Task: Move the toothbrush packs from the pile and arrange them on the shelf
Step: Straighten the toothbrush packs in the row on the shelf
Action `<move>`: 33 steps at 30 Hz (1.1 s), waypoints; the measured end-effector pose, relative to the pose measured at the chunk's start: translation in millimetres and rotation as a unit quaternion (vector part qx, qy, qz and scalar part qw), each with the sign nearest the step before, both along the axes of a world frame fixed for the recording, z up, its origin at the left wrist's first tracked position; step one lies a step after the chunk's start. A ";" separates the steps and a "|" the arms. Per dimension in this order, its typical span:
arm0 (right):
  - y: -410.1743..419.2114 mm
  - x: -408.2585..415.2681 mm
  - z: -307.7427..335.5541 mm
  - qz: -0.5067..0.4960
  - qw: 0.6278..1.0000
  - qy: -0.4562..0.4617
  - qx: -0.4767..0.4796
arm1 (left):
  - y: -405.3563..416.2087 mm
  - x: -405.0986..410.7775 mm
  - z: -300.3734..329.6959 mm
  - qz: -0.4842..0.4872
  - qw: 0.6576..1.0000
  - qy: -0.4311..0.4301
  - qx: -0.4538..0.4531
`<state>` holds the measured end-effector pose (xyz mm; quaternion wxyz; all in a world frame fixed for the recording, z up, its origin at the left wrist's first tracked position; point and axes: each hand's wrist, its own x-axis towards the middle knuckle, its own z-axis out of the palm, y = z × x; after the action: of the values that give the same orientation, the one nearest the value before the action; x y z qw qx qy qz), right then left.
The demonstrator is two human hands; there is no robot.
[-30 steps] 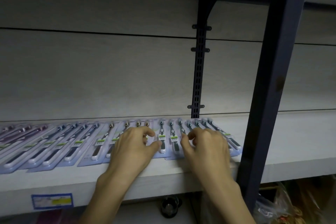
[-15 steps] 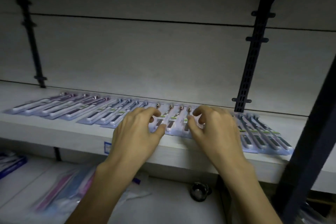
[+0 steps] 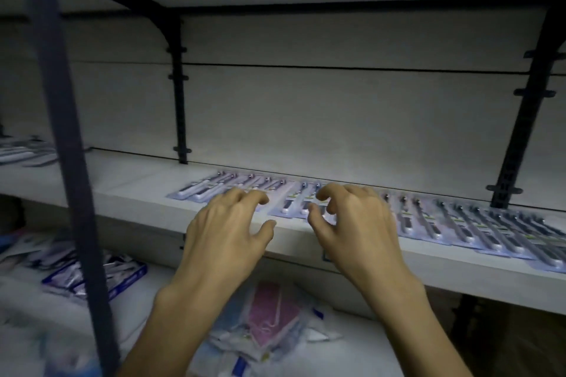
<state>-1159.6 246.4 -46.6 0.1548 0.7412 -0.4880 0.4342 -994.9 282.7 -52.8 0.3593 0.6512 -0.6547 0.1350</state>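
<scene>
— Where are the hands right now?

— Both are over the front of the shelf (image 3: pixel 147 193). The left hand (image 3: pixel 228 223) hovers with its fingers loosely curled and spread, holding nothing that I can see. The right hand (image 3: pixel 355 217) is just beside it, fingers hooked downward, thumb tip close to a pack's near end.

— Is it pinching that pack?

— Cannot tell for sure; the picture is smeared. It looks more like fingertips poised on or just above the row of toothbrush packs (image 3: pixel 294 199).

— And the packs themselves?

— Laid flat, side by side, overlapping a little, bristle ends pointing away from the hands toward the back wall. The row runs from beyond the left hand, under both hands, and well off past the right hand.

— Why lie them like that?

— My guess: overlapping saves shelf room and keeps each label showing. Curled fingertips suit nudging thin blister cards into line.

— Anything left to fetch?

— Below the hands, on the lower shelf (image 3: pixel 153 291), sits a loose pile of packs (image 3: pixel 263 327), so I'd judge more trips remain.
</scene>
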 end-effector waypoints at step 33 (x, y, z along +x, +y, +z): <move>-41.3 567.4 -20.4 0.218 0.972 0.034 0.073 | 8.0 540.4 -27.8 0.183 0.981 -0.056 0.014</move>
<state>-592.2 205.1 -67.1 0.0181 0.8536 -0.3392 0.3949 -454.5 290.7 -80.6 0.2821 0.7565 -0.5452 0.2256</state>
